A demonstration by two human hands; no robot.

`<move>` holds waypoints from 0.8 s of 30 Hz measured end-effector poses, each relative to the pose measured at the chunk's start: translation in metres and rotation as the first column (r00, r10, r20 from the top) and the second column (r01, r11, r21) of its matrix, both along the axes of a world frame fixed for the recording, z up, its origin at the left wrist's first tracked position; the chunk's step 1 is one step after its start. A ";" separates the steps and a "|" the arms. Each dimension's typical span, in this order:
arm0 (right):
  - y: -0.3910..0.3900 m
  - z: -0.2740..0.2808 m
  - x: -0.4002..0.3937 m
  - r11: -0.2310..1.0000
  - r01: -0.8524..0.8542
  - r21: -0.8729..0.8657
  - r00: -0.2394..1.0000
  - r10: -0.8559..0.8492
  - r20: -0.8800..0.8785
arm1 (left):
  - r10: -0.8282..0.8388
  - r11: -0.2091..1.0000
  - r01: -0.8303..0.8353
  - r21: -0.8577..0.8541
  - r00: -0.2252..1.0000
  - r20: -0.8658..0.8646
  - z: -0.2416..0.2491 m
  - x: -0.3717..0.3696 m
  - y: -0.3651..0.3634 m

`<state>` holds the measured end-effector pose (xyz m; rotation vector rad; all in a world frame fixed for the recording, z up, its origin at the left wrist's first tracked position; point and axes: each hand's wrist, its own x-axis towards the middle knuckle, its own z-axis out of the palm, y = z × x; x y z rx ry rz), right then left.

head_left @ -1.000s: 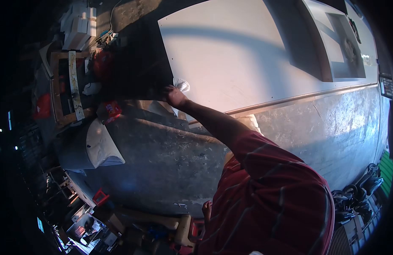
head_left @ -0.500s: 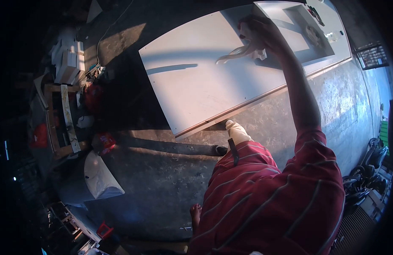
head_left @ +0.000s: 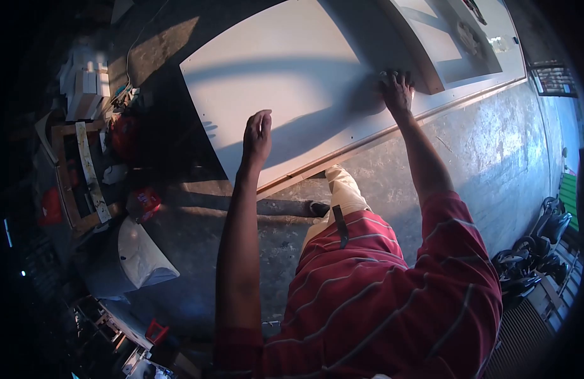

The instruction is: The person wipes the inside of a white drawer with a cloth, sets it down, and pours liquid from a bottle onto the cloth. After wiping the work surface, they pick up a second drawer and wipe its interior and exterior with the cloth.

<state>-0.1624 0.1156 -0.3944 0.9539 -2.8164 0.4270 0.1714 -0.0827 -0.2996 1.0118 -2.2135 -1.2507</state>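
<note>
Apparently working over board [head_left: 266,82], upper centre of frame. With right hand [head_left: 398,93] near box [head_left: 418,54], upper right, cannot tell grip. With left hand [head_left: 257,139], mid-frame, loosely uncurled, holding nothing visible. Next, probably need to steer clear of box.

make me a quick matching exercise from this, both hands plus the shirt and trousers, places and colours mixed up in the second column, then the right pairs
Things
1. left hand
2. right hand
3. shirt
4. trousers

Places and colours
A. cream
B. close beside the raised frame
C. red with pale stripes
D. away from the frame, seen against the left part of the white panel

Right pairs: 1-D, 2-B, 3-C, 4-A
</note>
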 end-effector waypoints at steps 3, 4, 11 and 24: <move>0.011 0.008 0.050 0.997 -0.043 -0.068 0.999 0.041 -0.026 | 0.012 1.000 -0.013 -0.011 0.999 -0.049 0.006 -0.007 -0.012; 0.012 0.008 0.071 0.999 -0.017 -0.041 1.000 0.017 0.002 | 0.049 0.997 -0.046 0.055 0.998 -0.043 0.010 0.001 -0.007; -0.086 0.012 0.280 0.892 -0.441 -0.098 0.829 0.447 0.337 | 0.249 0.958 -0.239 0.159 0.967 -0.046 0.057 0.068 0.026; -0.153 0.076 0.293 0.405 -0.769 -0.495 0.431 0.900 0.066 | 0.449 0.891 -0.454 -0.002 0.882 -0.146 0.112 0.205 0.056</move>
